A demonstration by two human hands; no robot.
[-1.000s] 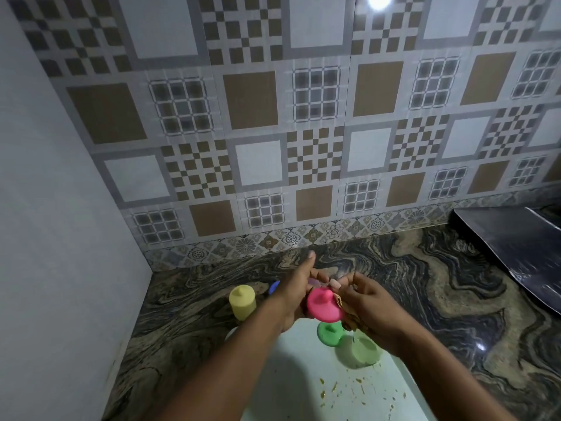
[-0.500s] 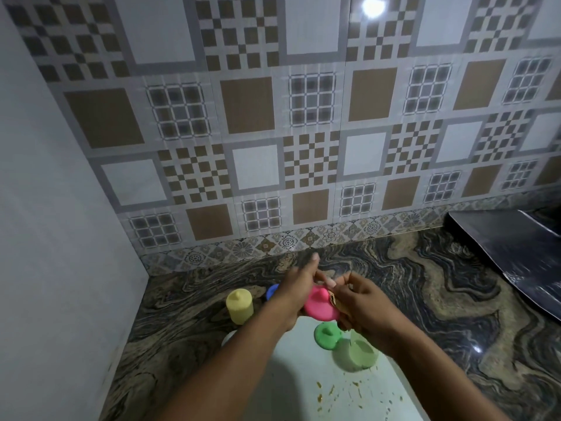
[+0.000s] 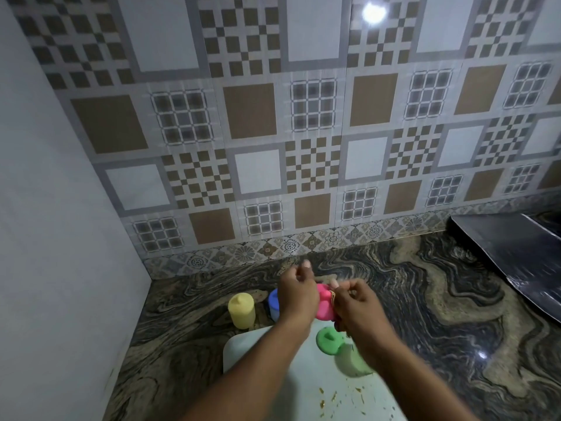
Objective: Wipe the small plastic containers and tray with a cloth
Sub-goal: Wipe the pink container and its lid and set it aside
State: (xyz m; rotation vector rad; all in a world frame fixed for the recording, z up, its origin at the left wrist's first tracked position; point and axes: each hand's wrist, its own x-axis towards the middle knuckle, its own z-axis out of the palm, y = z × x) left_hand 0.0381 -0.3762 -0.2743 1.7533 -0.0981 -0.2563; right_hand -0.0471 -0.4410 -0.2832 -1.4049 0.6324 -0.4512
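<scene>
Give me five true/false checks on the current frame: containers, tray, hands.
1. The left hand grips the pink container. True.
2. The yellow container stands on the tray. False: it stands on the counter, past the tray's far left corner.
3. The green container is on the tray. True.
4. The tray is free of crumbs. False: crumbs lie scattered on its near part.
5. The blue container is right of the pink one. False: it is left of it, partly behind the left hand.
</scene>
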